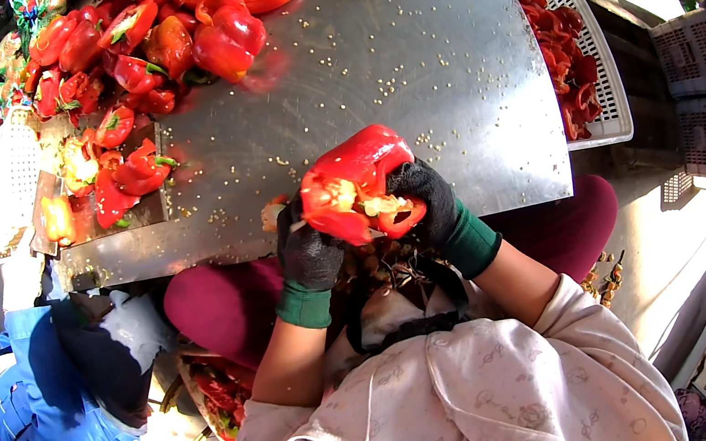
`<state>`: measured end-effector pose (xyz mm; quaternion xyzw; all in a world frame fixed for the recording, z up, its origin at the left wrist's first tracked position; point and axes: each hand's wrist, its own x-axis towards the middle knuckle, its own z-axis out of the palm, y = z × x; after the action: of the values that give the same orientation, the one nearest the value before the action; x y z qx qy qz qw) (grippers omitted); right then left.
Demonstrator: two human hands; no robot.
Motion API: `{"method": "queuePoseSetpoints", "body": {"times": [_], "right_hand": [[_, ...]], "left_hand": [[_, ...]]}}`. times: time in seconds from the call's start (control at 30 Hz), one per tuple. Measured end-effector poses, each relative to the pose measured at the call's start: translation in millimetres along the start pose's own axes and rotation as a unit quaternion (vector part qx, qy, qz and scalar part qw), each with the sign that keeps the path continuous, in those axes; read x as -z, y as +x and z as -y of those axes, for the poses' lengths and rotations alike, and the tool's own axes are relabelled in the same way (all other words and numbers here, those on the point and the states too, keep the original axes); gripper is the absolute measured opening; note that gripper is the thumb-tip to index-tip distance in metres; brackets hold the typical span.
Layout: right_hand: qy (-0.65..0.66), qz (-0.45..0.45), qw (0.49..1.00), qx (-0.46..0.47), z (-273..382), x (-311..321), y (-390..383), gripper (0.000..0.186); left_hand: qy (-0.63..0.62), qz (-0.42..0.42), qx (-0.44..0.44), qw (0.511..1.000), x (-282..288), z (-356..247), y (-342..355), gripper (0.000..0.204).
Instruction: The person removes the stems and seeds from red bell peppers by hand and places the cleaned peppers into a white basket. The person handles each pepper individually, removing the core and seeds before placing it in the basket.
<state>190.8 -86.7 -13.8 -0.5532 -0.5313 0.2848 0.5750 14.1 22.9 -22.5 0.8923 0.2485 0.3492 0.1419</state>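
A large red bell pepper [362,159], broken open with pale seeds and inner flesh showing, is held over the near edge of the metal table [399,47]. My left hand [311,257], in a black glove with a green cuff, grips its left side. On the other side, my right hand [430,201], gloved alike, has its fingers round the pepper's edge. A small orange-tan piece [274,214] shows beside my left fingers; I cannot make out what it is. Loose seeds are scattered over the metal.
Whole and split red peppers [168,42] are heaped at the far left, with cut pieces [128,173] nearer. Two open peppers lie at the far edge. A white crate [608,78] of red pieces stands right. A person in blue [50,407] is at left, near a container of peppers [219,394].
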Motion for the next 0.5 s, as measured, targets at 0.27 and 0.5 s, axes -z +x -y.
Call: {"method": "queuePoseSetpoints", "body": {"times": [0.27, 0.5], "right_hand": [[0.394, -0.093, 0.862, -0.304, 26, 3, 16, 0.027], [0.329, -0.020, 0.899, -0.289, 34, 22, 36, 0.029]], "left_hand": [[-0.695, -0.119, 0.540, 0.460, 0, -7, 39, 0.025], [-0.772, 0.003, 0.351, 0.529, 12, 12, 19, 0.028]]}}
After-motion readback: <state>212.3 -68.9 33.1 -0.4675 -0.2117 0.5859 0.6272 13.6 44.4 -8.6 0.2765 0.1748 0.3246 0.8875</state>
